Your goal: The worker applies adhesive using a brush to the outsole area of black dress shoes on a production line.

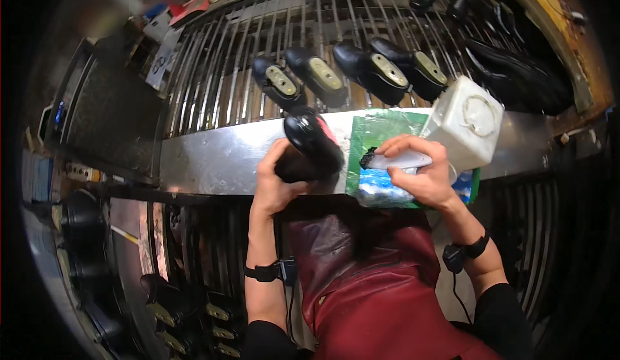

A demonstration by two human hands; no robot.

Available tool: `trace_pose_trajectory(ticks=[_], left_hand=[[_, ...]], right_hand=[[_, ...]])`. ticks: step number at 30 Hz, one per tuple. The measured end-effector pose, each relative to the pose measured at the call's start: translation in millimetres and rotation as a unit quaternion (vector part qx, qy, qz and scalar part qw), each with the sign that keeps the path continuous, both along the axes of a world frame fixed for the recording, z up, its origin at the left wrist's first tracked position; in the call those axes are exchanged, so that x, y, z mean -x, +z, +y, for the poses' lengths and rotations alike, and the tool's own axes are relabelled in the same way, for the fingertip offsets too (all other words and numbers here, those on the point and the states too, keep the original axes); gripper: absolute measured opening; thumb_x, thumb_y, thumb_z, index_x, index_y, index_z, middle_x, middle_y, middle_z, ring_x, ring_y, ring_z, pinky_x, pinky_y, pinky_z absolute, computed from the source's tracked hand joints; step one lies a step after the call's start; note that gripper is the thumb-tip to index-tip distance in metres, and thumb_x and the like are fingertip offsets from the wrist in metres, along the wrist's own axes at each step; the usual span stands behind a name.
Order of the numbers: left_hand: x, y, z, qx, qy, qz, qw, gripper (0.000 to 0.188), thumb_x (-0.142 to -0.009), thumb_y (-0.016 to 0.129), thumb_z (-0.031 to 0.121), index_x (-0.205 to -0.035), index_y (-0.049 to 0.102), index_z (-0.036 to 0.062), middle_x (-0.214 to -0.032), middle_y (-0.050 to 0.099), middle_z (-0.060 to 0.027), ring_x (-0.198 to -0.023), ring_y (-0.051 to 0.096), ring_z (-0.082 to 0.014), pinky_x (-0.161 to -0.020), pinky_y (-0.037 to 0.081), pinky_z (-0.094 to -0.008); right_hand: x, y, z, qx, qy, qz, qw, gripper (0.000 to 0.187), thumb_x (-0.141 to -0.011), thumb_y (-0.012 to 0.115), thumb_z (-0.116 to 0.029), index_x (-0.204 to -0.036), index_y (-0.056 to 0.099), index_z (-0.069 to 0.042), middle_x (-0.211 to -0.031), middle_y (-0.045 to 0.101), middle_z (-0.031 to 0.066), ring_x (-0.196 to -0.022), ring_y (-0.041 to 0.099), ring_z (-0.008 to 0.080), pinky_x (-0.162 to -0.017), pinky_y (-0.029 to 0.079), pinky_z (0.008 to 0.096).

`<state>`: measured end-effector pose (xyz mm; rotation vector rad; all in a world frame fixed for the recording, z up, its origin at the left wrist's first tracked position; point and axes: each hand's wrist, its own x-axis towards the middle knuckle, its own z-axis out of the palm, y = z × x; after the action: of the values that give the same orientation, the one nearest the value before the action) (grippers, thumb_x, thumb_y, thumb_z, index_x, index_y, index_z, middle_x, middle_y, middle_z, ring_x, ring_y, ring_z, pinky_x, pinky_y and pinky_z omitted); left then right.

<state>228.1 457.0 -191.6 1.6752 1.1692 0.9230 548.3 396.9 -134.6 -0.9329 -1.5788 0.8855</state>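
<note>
Dark-red apron (374, 308) material is filling the lower middle, nearest the camera, its smooth, leathery sheet creasing and shining over the lap. Farther out, a broad rack of metal rods (219, 82) is spreading, with four black shoes (357, 69) lying across it in a row, their pale, holed plates (389, 68) facing up.

Before the rack, a flat silvery worktop (219, 153) is running crosswise, dully reflecting the light. On it, a green-edged mat (381, 124) is lying under wrinkled clear film, blue and white patches showing through; working over that cover is probably sensible for catching stray drips. A boxy white container (462, 134) is tilting over the mat's right side, its corners rounded, a ring marking one face; keeping the forearm clear of it is likely paying off.

Just left of the mat, a glossy shoe (303, 130) is standing out with its rounded toe gleaming and a pinkish patch showing. The left grip (270, 179) is grasping it from the left; steady support, fingers off the shine, is probably serving best. Apart from it, the right grip (436, 171) is pinching a slim, whitish tool (407, 160); light, even pressure is likely suiting it. Smallest, the tool's black tip (368, 158) is looking rough, whether bristle or sponge being unclear.
</note>
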Motion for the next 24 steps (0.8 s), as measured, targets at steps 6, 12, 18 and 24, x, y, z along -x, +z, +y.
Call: trace_pose_trajectory(ticks=[6, 12, 18, 24], left_hand=[[-1, -3, -59, 0.094, 0.036, -0.297, 0.949, 0.092, -0.061, 0.081, 0.002, -0.148, 0.054, -0.0125, -0.135, 0.069, -0.0222, -0.121, 0.07, -0.0311, -0.111, 0.052, -0.0411], [-20, -49, -133, 0.19, 0.06, -0.467, 0.861, 0.082, -0.076, 0.082, 0.001, -0.151, 0.049, -0.0101, -0.142, 0.063, -0.0295, -0.125, 0.069, -0.0386, -0.111, 0.057, -0.0501], [-24, -39, -143, 0.232, 0.027, -0.364, 0.902, 0.086, -0.068, 0.087, 0.009, -0.145, 0.056, -0.0155, -0.133, 0.07, -0.0273, -0.118, 0.073, -0.0329, -0.109, 0.056, -0.0438], [-37, -9, -147, 0.267, -0.012, -0.391, 0.881, 0.081, -0.071, 0.082, 0.009, -0.142, 0.054, -0.0211, -0.134, 0.068, -0.0327, -0.121, 0.072, -0.0371, -0.111, 0.055, -0.0463]], right_hand=[[-26, -23, -72, 0.103, -0.272, 0.152, 0.945, 0.013, -0.101, 0.074, -0.007, -0.105, 0.074, 0.006, -0.084, 0.074, 0.0083, -0.063, 0.068, 0.0106, -0.054, 0.052, 0.0239], [-26, -64, -86, 0.139, -0.411, 0.127, 0.892, 0.018, -0.102, 0.075, -0.011, -0.103, 0.072, 0.006, -0.077, 0.072, 0.008, -0.056, 0.067, 0.0124, -0.048, 0.053, 0.0261], [-30, -39, -87, 0.255, -0.315, 0.416, 0.814, 0.024, -0.106, 0.068, -0.021, -0.1, 0.069, 0.002, -0.081, 0.074, 0.0154, -0.051, 0.067, 0.0214, -0.042, 0.053, 0.0323], [-16, -8, -54, 0.269, -0.107, 0.451, 0.844, 0.015, -0.099, 0.069, -0.011, -0.093, 0.07, 0.003, -0.081, 0.074, 0.0164, -0.053, 0.065, 0.0208, -0.046, 0.05, 0.0328]])
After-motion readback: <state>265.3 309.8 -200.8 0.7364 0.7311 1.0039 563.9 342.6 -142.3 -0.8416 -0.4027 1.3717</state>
